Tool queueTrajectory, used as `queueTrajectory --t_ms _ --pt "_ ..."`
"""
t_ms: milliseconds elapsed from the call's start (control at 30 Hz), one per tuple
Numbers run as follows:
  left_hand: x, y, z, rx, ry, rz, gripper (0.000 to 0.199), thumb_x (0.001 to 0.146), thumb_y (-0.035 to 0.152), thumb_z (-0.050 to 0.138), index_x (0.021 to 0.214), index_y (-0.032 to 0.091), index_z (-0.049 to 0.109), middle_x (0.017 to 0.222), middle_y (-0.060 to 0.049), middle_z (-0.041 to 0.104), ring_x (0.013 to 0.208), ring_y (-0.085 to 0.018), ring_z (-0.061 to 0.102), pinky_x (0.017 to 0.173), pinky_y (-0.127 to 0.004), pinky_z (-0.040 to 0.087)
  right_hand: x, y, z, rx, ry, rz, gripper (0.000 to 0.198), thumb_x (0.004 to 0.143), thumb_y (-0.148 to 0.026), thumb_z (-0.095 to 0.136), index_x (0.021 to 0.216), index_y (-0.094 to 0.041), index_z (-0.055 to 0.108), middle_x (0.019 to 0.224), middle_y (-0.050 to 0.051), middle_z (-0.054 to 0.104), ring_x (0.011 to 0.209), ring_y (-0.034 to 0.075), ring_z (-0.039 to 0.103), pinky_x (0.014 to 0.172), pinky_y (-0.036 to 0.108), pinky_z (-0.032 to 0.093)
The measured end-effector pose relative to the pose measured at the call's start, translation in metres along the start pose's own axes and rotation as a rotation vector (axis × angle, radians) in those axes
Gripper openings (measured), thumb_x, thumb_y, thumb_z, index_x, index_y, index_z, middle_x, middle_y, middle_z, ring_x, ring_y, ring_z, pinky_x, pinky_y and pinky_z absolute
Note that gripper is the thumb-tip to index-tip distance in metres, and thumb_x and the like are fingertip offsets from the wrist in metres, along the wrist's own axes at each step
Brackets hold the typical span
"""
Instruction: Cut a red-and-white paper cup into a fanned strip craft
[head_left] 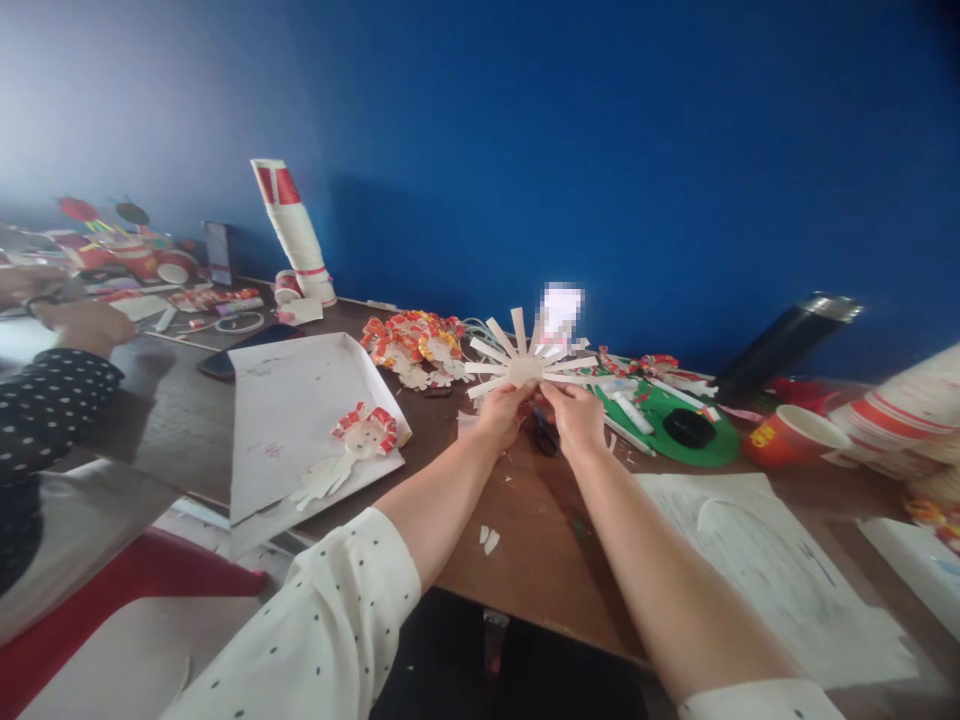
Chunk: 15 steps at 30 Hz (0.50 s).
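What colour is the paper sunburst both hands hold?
The paper sunburst is creamy white, clearest in the head view.

We hold a white paper cutout (pixel 525 371) by its near edge, raised above the surface (pixel 540 560). From its rounded, plain centre, narrow straight strips radiate separately to the left, the right and the far side; we see its flat face tilted toward us.

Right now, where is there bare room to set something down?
The brown tabletop between the forearms, this side of the left hand and right hand, bar some white scraps; the greyish strip between white tray and a neighbour's dotted sleeve. Crowded: beyond the hands, from the paper heap to the green disc.
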<state>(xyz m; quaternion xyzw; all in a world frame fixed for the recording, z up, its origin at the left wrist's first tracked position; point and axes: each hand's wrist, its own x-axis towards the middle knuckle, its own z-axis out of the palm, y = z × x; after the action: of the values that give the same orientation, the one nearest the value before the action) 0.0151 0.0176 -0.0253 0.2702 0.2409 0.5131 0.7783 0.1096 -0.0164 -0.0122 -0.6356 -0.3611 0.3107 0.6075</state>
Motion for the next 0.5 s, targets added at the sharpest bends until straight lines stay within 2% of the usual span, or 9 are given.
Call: queueTrajectory --t_ms 133,267,500 --pt "0.0035 -0.0024 -0.0020 0.115 0.011 -0.004 0.017 0.064 0.023 0.079 0.071 0.011 0.069 0.067 -0.004 0.067 0.060 -0.010 0.057 0.059 -0.022 0.041 0.0010 0.0001 -0.0041 0.023 0.063 0.061 0.032 0.061 -0.040 0.073 0.080 -0.015 0.073 0.070 0.006 0.073 0.069 0.021 0.069 0.042 0.022 0.043" --pt "0.0047 -0.0037 -0.0052 0.214 0.036 0.008 0.018 0.064 0.025 0.080 0.073 0.011 0.071 0.067 -0.004 0.068 0.055 -0.008 0.053 0.055 -0.022 0.039 0.0014 -0.0012 -0.0053 0.101 0.063 0.060 0.025 0.057 -0.036 0.075 0.073 -0.016 0.072 0.065 0.004 0.072 0.069 0.021 0.069 0.052 0.024 0.051" --pt "-0.0016 -0.0012 -0.0015 0.226 0.044 0.056 0.023 0.059 0.026 0.084 0.073 0.013 0.071 0.070 -0.003 0.067 0.060 -0.008 0.055 0.056 -0.020 0.039 -0.0032 -0.0066 -0.0024 0.150 0.083 0.084 0.021 0.057 -0.032 0.073 0.071 -0.016 0.070 0.066 0.004 0.072 0.075 0.023 0.070 0.057 0.026 0.054"
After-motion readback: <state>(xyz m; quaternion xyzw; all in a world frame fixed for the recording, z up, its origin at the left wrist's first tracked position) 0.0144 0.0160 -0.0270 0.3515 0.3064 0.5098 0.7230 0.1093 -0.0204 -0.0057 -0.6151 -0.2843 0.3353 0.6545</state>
